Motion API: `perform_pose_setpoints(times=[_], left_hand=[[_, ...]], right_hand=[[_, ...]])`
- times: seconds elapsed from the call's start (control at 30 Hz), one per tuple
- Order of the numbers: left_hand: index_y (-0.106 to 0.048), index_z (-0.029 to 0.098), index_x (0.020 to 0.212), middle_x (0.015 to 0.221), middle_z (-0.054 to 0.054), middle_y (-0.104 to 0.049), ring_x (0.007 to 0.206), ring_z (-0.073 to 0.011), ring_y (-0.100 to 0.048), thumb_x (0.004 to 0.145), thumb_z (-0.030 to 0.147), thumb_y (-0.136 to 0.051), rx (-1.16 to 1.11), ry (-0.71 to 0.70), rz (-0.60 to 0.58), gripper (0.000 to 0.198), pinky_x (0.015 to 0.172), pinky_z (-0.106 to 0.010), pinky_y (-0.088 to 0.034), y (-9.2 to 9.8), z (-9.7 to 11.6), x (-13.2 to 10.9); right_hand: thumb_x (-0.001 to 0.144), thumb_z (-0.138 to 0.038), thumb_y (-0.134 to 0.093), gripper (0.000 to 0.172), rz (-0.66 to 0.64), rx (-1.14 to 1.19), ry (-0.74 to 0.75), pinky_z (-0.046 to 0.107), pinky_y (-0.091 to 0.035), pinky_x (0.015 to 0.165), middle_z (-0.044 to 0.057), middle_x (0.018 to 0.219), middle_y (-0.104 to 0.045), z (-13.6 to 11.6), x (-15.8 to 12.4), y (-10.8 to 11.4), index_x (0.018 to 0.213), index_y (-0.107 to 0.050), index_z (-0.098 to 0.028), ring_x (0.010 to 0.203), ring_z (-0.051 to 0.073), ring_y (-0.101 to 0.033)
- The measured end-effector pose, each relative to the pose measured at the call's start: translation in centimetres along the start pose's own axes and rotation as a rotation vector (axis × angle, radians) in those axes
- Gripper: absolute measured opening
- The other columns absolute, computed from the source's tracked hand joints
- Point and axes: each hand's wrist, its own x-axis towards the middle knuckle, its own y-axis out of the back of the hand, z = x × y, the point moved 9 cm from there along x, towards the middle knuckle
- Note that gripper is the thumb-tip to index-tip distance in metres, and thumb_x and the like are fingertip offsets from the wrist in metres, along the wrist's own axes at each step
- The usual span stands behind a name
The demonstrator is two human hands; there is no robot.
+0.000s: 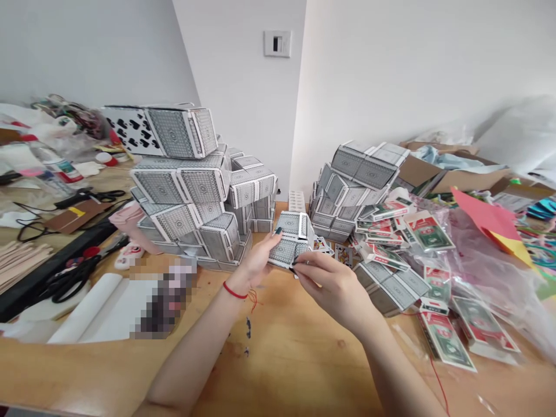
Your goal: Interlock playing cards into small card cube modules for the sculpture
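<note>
Between my hands is a block of folded playing cards [283,248], grey patterned backs facing out. My left hand [259,255] grips its left side, with the thumb on top. At the near right corner, my right hand [324,278] pinches the block's edge with thumb and forefinger; the fingertips partly hide that corner. Loose playing cards [343,255] lie face up just beyond my right hand. Stacked card blocks [186,191] rise on the left, and a second stack of card blocks [356,185] stands on the right. One more card block [391,286] rests near my right wrist.
Red and green card boxes [428,231] pile up at the right, beside clear plastic wrap [490,278]. Black scissors [82,269] and a white paper roll [87,307] lie at the left on the wooden table [295,347]. A bottle [56,162] stands farther back.
</note>
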Motion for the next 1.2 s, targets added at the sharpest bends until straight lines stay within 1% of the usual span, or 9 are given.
perform_pose_setpoints(times=[0.2,0.3,0.4,0.5,0.57,0.67,0.8,1.03,1.2], left_hand=[[-0.058,0.018,0.111,0.092,-0.004,-0.068,0.074,-0.0135,-0.061,0.078,0.028,-0.059,0.040,-0.005,-0.032,0.034,0.064,-0.022,-0.043,-0.4,0.1,-0.2],[-0.058,0.019,0.112,0.091,-0.004,-0.069,0.071,-0.0143,-0.061,0.078,0.032,-0.058,0.030,0.031,-0.057,0.036,0.061,-0.023,-0.042,-0.6,-0.1,-0.3],[-0.056,0.020,0.115,0.097,-0.003,-0.068,0.076,-0.0154,-0.062,0.079,0.031,-0.058,0.025,0.008,-0.067,0.038,0.066,-0.025,-0.043,-0.7,0.4,-0.4],[-0.056,0.020,0.115,0.102,-0.003,-0.067,0.086,-0.0169,-0.061,0.079,0.031,-0.057,0.026,-0.019,-0.074,0.037,0.074,-0.026,-0.043,-0.8,0.9,-0.7],[-0.056,0.021,0.116,0.103,-0.003,-0.067,0.090,-0.0176,-0.061,0.080,0.030,-0.057,0.038,-0.021,-0.079,0.037,0.076,-0.026,-0.043,-0.8,1.0,-0.9],[-0.055,0.022,0.117,0.104,-0.003,-0.067,0.093,-0.0185,-0.060,0.081,0.030,-0.056,0.063,-0.022,-0.090,0.037,0.078,-0.028,-0.043,-1.0,1.1,-1.1],[-0.055,0.022,0.117,0.106,-0.004,-0.065,0.095,-0.0193,-0.059,0.080,0.031,-0.056,0.062,-0.047,-0.083,0.038,0.083,-0.030,-0.043,-1.0,1.1,-1.0],[-0.055,0.022,0.117,0.113,-0.004,-0.063,0.101,-0.0203,-0.057,0.080,0.032,-0.057,0.080,-0.094,-0.060,0.038,0.088,-0.031,-0.042,-0.6,1.5,-0.9],[-0.058,0.019,0.113,0.109,-0.005,-0.064,0.105,-0.0212,-0.055,0.080,0.030,-0.057,0.062,-0.112,-0.053,0.035,0.091,-0.033,-0.040,-0.8,1.7,-0.9]], right_hand=[[0.081,-0.012,-0.051,0.016,-0.031,0.108,-0.071,0.022,-0.050,0.060,0.006,0.091,-0.060,0.7,0.0,0.1,0.073,-0.063,-0.018,0.065,0.010,-0.059],[0.076,-0.014,-0.056,0.010,0.008,0.226,-0.162,0.023,-0.052,0.058,0.007,0.101,-0.054,1.5,0.1,0.4,0.083,-0.061,-0.019,0.058,0.007,-0.055],[0.071,-0.017,-0.060,0.039,0.061,0.315,-0.267,0.026,-0.056,0.056,0.011,0.121,-0.043,2.4,0.1,0.6,0.109,-0.053,-0.021,0.060,0.007,-0.055],[0.067,-0.020,-0.064,0.072,0.080,0.372,-0.322,0.025,-0.056,0.049,0.015,0.137,-0.026,3.1,-0.1,0.4,0.131,-0.033,-0.025,0.064,0.009,-0.057],[0.065,-0.022,-0.066,0.086,0.054,0.379,-0.348,0.023,-0.055,0.045,0.018,0.141,-0.022,3.3,-0.2,0.1,0.138,-0.021,-0.025,0.064,0.010,-0.059],[0.065,-0.023,-0.065,0.090,-0.008,0.338,-0.383,0.023,-0.054,0.047,0.020,0.133,-0.039,3.6,-0.4,-0.3,0.141,-0.016,-0.021,0.057,0.009,-0.060],[0.067,-0.022,-0.063,0.083,-0.018,0.301,-0.408,0.025,-0.055,0.053,0.016,0.114,-0.058,4.0,-0.6,-0.4,0.139,-0.023,-0.017,0.051,0.009,-0.060],[0.071,-0.023,-0.060,0.075,-0.001,0.324,-0.378,0.026,-0.055,0.053,0.010,0.089,-0.068,4.0,-0.6,-0.8,0.138,-0.027,-0.017,0.050,0.011,-0.061],[0.073,-0.023,-0.059,0.068,0.012,0.307,-0.377,0.025,-0.055,0.050,0.014,0.099,-0.066,3.9,-0.7,-0.8,0.135,-0.033,-0.015,0.049,0.010,-0.060]])
